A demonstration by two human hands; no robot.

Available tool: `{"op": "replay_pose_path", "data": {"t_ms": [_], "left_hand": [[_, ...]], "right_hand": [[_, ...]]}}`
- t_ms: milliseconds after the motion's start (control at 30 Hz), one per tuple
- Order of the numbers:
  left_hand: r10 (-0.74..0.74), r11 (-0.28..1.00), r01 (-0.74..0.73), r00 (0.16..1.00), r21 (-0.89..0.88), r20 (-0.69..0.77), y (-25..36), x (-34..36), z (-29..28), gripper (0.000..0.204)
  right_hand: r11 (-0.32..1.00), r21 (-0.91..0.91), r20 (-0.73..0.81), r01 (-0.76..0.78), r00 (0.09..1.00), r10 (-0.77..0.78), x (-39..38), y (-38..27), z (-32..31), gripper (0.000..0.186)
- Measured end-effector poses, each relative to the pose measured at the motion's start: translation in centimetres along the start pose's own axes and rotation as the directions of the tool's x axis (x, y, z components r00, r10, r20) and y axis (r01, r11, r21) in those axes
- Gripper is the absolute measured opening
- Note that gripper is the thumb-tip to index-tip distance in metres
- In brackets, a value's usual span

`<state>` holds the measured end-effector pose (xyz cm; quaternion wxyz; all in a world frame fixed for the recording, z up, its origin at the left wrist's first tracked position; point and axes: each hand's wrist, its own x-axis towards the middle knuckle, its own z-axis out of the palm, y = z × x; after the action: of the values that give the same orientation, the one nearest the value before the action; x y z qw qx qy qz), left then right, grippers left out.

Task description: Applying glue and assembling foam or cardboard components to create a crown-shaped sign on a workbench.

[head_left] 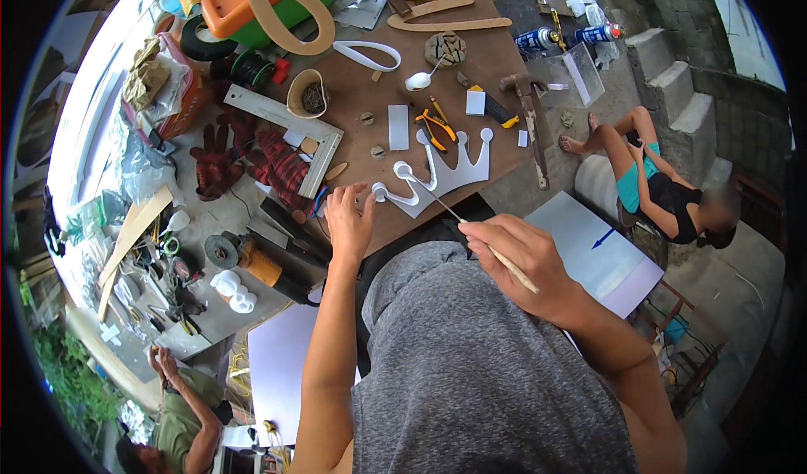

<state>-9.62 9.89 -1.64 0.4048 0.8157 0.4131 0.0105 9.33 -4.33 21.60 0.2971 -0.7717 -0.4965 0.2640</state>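
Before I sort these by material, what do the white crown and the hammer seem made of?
The white crown looks like matte plastic or foam board: smooth, evenly coloured. The hammer likely has a dull, browned metal head; its worn brown handle may be wood.

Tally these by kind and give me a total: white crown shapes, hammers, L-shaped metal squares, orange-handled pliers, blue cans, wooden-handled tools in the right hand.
White crown shape: 1
Hammer: 1
L-shaped metal square: 1
Orange-handled pliers: 1
Blue cans: 2
Wooden-handled tool in the right hand: 1
Total: 7
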Motion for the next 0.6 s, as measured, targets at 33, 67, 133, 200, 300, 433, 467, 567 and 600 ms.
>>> {"op": "replay_pose_path", "data": {"t_ms": [33,67,133,200,300,433,467,567,600], "left_hand": [[0.004,1.000,-0.004,1.000,0.001,0.009,-0.3,0.0,0.2,0.027],[0.017,1.000,-0.017,1.000,0.010,0.017,-0.4,0.2,0.3,0.026],[0.034,0.999,-0.034,0.999,0.019,0.031,-0.6,0.6,0.5,0.026],[-0.006,1.000,0.004,0.996,0.017,0.084,-0.2,0.7,0.1,0.025],[-0.004,1.000,0.005,0.995,-0.007,0.104,-0.1,1.1,0.2,0.025],[0.005,1.000,-0.004,0.993,-0.006,0.121,-0.5,1.3,0.5,0.026],[-0.004,1.000,0.006,0.992,-0.014,0.128,-0.4,1.3,0.4,0.027],[0.016,1.000,-0.014,0.993,-0.018,0.114,-0.6,1.4,0.4,0.026],[0.045,0.999,-0.044,0.995,-0.012,0.089,-0.8,1.4,0.4,0.026]], "right_hand": [[1.000,0.006,0.007,-0.007,1.000,0.007,0.1,0.2,0.4,0.022],[1.000,0.005,0.004,-0.013,1.000,0.013,0.3,0.5,0.7,0.022],[1.000,0.014,-0.010,-0.021,1.000,0.021,0.5,1.1,1.5,0.021],[0.999,0.011,-0.005,-0.034,0.999,0.034,0.7,1.5,2.1,0.021],[0.998,-0.001,0.018,-0.062,0.998,0.062,1.0,1.8,2.5,0.021],[0.996,-0.017,0.038,-0.088,0.995,0.089,1.5,2.2,3.3,0.019],[0.995,-0.017,0.039,-0.094,0.995,0.094,1.5,2.2,3.4,0.019],[0.995,-0.018,0.040,-0.102,0.994,0.103,1.6,2.2,3.7,0.018],[0.994,-0.026,0.046,-0.104,0.993,0.105,1.6,2.2,3.8,0.018]]}}
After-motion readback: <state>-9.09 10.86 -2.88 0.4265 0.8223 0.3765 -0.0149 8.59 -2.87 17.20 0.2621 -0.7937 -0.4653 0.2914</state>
